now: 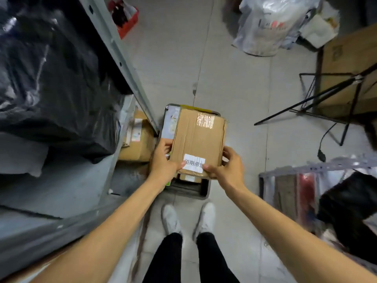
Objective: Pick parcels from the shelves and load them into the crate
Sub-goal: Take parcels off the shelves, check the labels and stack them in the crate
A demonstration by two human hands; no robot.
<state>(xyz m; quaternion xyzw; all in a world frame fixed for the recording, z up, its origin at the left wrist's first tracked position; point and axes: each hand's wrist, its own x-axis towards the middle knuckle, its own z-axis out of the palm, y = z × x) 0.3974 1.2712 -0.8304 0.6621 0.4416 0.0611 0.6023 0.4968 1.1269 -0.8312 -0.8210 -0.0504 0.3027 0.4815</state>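
A brown cardboard parcel [199, 137] with a white label and clear tape is held flat over the grey crate [191, 190] on the floor. My left hand [163, 160] grips its near left corner, thumb on top. At the near right corner my right hand [228, 164] grips it the same way. Under the parcel the crate holds other parcels, one pale blue [170, 123] at the left; most of the crate is hidden by the box.
A grey metal shelf unit [114, 43] runs along the left with a black plastic bag [51, 78] on it and a cardboard box [138, 141] low down. A white bag [269, 25], a large carton [346, 64], a black stand [326, 92] and another rack [295, 180] lie to the right. My feet [189, 217] stand just behind the crate.
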